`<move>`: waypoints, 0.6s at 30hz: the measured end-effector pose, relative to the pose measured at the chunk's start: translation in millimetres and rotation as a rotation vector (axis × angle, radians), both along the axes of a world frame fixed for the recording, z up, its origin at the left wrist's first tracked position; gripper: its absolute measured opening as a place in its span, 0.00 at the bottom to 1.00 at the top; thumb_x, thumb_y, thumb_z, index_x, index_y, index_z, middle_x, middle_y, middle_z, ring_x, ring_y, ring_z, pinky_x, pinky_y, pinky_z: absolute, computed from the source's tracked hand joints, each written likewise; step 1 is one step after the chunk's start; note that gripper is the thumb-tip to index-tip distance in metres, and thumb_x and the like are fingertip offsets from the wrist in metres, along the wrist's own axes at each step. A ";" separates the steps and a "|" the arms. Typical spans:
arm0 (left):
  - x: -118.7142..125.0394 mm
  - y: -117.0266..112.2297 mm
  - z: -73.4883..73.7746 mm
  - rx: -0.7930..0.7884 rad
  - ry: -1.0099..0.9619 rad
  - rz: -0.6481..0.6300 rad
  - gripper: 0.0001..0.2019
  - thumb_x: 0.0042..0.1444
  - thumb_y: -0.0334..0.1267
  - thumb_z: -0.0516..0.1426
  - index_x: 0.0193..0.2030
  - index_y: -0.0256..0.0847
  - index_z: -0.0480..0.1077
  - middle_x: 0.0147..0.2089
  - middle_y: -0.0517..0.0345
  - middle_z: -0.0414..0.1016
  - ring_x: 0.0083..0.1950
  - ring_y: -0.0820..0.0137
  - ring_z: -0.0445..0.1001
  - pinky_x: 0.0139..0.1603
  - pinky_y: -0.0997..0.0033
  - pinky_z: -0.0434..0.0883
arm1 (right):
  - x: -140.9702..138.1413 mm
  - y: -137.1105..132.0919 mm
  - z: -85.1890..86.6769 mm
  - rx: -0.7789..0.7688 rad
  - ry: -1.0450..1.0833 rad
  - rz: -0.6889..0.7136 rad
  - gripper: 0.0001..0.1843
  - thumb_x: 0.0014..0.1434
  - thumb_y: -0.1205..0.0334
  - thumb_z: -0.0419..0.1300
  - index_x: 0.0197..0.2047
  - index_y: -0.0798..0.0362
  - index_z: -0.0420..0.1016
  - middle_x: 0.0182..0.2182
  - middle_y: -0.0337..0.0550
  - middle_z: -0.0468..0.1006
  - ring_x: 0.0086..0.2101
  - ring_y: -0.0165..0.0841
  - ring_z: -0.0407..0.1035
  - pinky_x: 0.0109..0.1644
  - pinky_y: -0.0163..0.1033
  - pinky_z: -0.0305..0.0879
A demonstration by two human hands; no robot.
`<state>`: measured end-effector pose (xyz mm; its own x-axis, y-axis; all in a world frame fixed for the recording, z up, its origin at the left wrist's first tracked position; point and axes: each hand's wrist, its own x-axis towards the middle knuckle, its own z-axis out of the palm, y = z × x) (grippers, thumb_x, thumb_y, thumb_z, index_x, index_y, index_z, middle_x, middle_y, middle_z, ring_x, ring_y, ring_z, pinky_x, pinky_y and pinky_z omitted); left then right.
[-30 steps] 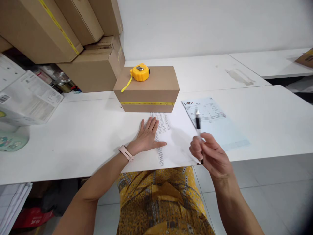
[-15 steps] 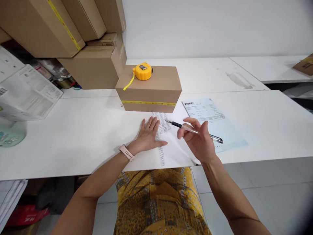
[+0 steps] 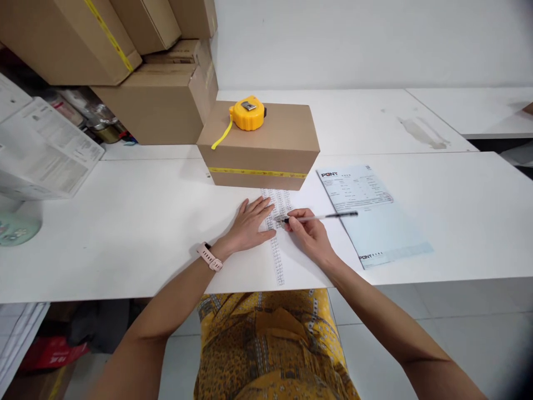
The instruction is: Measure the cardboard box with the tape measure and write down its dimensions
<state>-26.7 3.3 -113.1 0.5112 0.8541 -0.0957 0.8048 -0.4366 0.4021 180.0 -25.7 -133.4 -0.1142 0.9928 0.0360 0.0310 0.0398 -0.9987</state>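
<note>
A white sheet of paper (image 3: pixel 307 261) with columns of small handwriting lies on the table in front of me. My left hand (image 3: pixel 252 225) rests flat on the sheet's left part, fingers spread, holding nothing. In my right hand (image 3: pixel 310 233) a pen (image 3: pixel 333 215) is pinched, its tip down at the written columns and its black end pointing right. Just beyond the sheet stands a cardboard box (image 3: pixel 260 150) with yellow tape, covering the sheet's far end. A yellow tape measure (image 3: pixel 249 114) sits on top of it, a short length of its blade pulled out.
A light blue printed form (image 3: pixel 375 222) lies right of the sheet. Stacked cardboard boxes (image 3: pixel 150 105) fill the back left, with a white printed carton (image 3: pixel 45 150) and a green container (image 3: pixel 19 228) at the left. The white table's (image 3: pixel 125 239) front edge runs close to my body.
My right hand has turned over and moved left and down to the sheet, bringing the pen tip to the writing. My left hand stays flat on the paper. The view has shifted slightly.
</note>
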 end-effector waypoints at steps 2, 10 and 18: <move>-1.4 0.9 -2.5 0.006 -0.026 0.001 0.33 0.63 0.48 0.56 0.74 0.43 0.58 0.79 0.49 0.50 0.81 0.56 0.45 0.79 0.42 0.39 | 0.6 -3.0 -1.9 -0.005 -0.031 0.035 0.18 0.62 0.45 0.64 0.45 0.50 0.73 0.37 0.43 0.78 0.36 0.34 0.73 0.42 0.43 0.69; -2.1 1.3 -2.6 -0.004 -0.035 -0.005 0.32 0.63 0.45 0.56 0.73 0.41 0.59 0.79 0.47 0.50 0.81 0.56 0.45 0.79 0.43 0.39 | -3.0 -7.1 -1.4 0.046 -0.211 -0.011 0.16 0.63 0.52 0.62 0.30 0.48 0.61 0.20 0.30 0.58 0.22 0.27 0.51 0.26 0.36 0.49; -3.0 1.5 -5.1 0.006 -0.064 -0.016 0.31 0.63 0.42 0.54 0.73 0.42 0.59 0.79 0.46 0.51 0.80 0.55 0.46 0.78 0.41 0.41 | -2.9 -8.1 -2.1 0.093 -0.294 0.030 0.15 0.64 0.53 0.61 0.30 0.48 0.62 0.21 0.32 0.60 0.23 0.28 0.53 0.28 0.37 0.49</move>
<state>-29.6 4.8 -118.1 0.5299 0.8462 -0.0569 0.7704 -0.4522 0.4495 177.2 -33.8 -135.4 -0.1621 0.9829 0.0879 0.3152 0.1359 -0.9393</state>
